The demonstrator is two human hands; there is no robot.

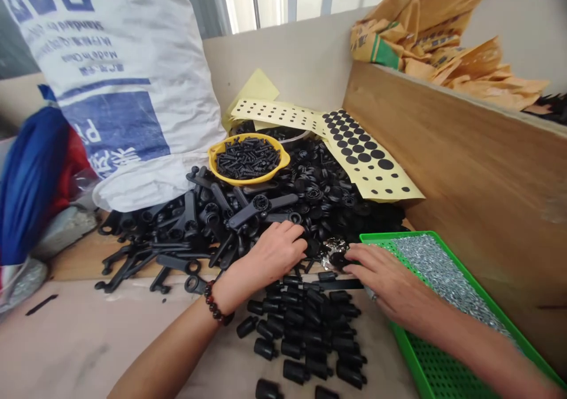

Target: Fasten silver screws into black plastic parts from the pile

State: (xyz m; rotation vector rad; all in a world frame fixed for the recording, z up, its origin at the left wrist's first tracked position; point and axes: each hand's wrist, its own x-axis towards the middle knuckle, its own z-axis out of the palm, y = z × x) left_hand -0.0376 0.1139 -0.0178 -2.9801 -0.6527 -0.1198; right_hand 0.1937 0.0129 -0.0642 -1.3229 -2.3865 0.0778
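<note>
My left hand, with a beaded bracelet at the wrist, is at the front edge of a pile of small black plastic parts. Its fingers are curled inward, and whatever lies under them is hidden. Across from it, my right hand reaches in with fingers extended and slightly bent. Its fingertips are beside a small heap of shiny metal pieces and a dark round piece. Below both hands, several black cylindrical parts with narrow tips lie on the table.
Black arm-shaped parts are heaped at left. A yellow basket of black screw-like pieces sits behind. Sticker sheets lean near a wooden partition. A green tray holds small metal pieces. A white sack stands at left.
</note>
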